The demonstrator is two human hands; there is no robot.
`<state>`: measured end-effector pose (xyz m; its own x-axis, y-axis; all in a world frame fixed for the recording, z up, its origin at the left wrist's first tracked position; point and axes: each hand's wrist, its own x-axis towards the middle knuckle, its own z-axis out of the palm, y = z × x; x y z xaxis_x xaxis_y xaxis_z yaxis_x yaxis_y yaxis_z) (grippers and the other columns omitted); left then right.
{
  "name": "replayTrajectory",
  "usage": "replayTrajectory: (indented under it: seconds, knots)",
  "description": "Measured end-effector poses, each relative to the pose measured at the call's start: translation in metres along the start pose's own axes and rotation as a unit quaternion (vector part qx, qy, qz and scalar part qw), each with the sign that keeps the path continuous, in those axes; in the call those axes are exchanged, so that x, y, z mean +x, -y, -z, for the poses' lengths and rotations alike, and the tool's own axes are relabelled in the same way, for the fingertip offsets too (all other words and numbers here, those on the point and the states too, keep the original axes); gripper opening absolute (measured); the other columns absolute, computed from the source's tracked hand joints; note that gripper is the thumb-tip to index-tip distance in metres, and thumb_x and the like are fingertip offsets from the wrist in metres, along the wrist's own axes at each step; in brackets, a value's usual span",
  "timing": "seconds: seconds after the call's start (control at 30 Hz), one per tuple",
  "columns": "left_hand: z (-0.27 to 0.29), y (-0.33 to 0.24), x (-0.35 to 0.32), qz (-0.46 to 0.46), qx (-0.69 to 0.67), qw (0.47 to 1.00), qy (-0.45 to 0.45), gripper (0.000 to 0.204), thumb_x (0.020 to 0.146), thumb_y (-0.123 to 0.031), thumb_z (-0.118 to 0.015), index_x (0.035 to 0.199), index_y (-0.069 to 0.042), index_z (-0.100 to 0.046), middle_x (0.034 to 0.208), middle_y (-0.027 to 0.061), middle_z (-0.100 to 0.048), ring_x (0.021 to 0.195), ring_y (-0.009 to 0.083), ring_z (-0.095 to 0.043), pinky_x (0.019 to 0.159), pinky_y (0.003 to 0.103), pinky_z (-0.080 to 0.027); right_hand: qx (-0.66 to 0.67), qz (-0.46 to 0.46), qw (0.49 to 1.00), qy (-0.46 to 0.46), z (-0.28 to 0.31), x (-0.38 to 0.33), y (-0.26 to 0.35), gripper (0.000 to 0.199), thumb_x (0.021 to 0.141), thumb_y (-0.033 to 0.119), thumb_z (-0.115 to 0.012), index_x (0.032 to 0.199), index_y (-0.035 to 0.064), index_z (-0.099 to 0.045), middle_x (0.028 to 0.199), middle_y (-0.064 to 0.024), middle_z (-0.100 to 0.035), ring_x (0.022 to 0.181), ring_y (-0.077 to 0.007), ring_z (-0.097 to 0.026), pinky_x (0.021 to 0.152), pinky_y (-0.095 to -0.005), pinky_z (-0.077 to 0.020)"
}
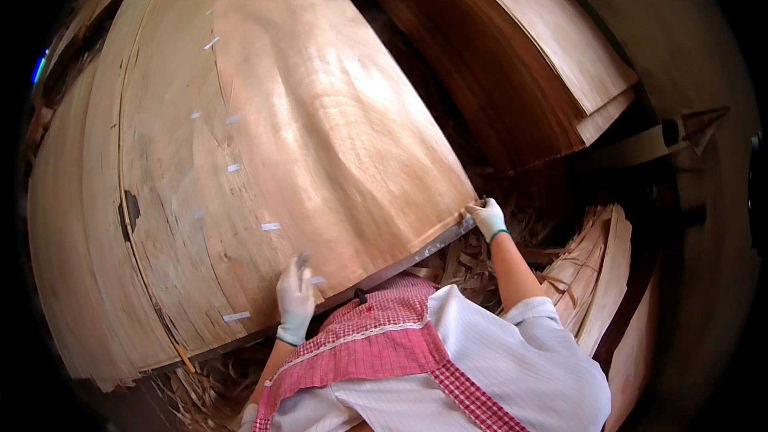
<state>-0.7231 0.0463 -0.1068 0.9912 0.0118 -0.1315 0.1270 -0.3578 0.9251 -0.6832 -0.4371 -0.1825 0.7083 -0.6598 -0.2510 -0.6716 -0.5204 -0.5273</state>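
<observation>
A wide, pale brown wood veneer sheet [344, 136] lies over the work surface, its near edge along a dark table edge [432, 248] in front of my body. My right hand [488, 218], in a white glove with a green cuff, pinches the sheet's near right corner. Gloved in white too, my left hand [296, 300] is over the near edge, close to a small white tape strip [317, 280]. Its fingers point away from me, and their grey tips are smeared by motion. Several tape strips [270, 226] dot the seam between the veneer pieces.
More veneer [104, 216] spreads to the left, with a dark hole [132, 208] beside a long, thin strip [122, 144]. A veneer stack [552, 48] stands at the far right. Rolled veneer scraps [588, 272] and shavings [472, 268] lie beyond and below my right arm.
</observation>
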Motion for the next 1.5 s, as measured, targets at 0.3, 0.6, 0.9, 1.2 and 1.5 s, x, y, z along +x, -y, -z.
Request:
replayTrajectory:
  seconds: [0.3, 0.6, 0.9, 1.2, 1.5]
  knots:
    - [-0.049, -0.055, 0.001, -0.232, 0.119, 0.956, 0.135, 0.033, 0.091, -0.017, -0.051, 0.119, -0.002, -0.056, 0.112, 0.0184, -0.062, 0.105, 0.0351, -0.057, 0.092, 0.043, -0.044, -0.028, 0.068, 0.994, -0.081, 0.019, -0.009, 0.021, 0.043, 0.079, 0.03, -0.069, 0.115, 0.0081, -0.057, 0.112, -0.0218, -0.062, 0.104, -0.0394, -0.059, 0.083, -0.0408, -0.0486]
    - [-0.062, -0.087, 0.001, -0.097, 0.109, 0.976, 0.164, 0.082, 0.083, -0.039, -0.068, 0.143, 0.0, -0.027, 0.136, 0.0254, -0.044, 0.124, 0.0338, -0.047, 0.102, 0.04, -0.039, 0.126, 0.259, 0.944, 0.163, 0.022, -0.078, 0.122, 0.013, 0.08, 0.008, -0.063, 0.092, 0.002, -0.062, 0.075, -0.0087, -0.061, 0.069, -0.0156, -0.058, 0.066, -0.0306, -0.0482]
    - [0.025, -0.159, 0.019, -0.119, -0.073, 0.98, -0.143, 0.02, 0.093, -0.018, -0.06, 0.091, 0.001, -0.066, 0.068, 0.0028, -0.06, 0.059, 0.0113, -0.05, 0.054, 0.029, -0.042, 0.376, 0.359, 0.749, 0.41, 0.098, -0.202, 0.298, 0.027, 0.088, 0.016, -0.067, 0.11, 0.0012, -0.061, 0.093, -0.0018, -0.061, 0.08, -0.0086, -0.053, 0.072, -0.0237, -0.0469]
    - [0.164, -0.27, 0.023, -0.241, -0.018, 0.918, -0.316, 0.018, 0.095, -0.013, -0.055, 0.099, 0.002, -0.063, 0.087, -0.0017, -0.059, 0.078, 0.0042, -0.05, 0.07, 0.021, -0.042, -0.1, 0.153, 0.968, 0.171, -0.058, -0.111, 0.142, 0.067, 0.077, 0.041, -0.073, 0.124, 0.0004, -0.047, 0.111, -0.0256, -0.061, 0.104, -0.0397, -0.059, 0.087, -0.0431, -0.0474]
    - [0.215, -0.334, 0.004, -0.363, 0.125, 0.864, -0.325, 0.027, 0.098, -0.01, -0.048, 0.116, 0.007, -0.059, 0.115, 0.0082, -0.061, 0.104, 0.0143, -0.057, 0.094, 0.026, -0.043, 0.087, 0.112, 0.961, 0.236, -0.066, -0.06, 0.093, 0.032, 0.076, 0.023, -0.061, 0.1, 0.0013, -0.065, 0.089, -0.0238, -0.066, 0.086, -0.0322, -0.067, 0.076, -0.0391, -0.0492]
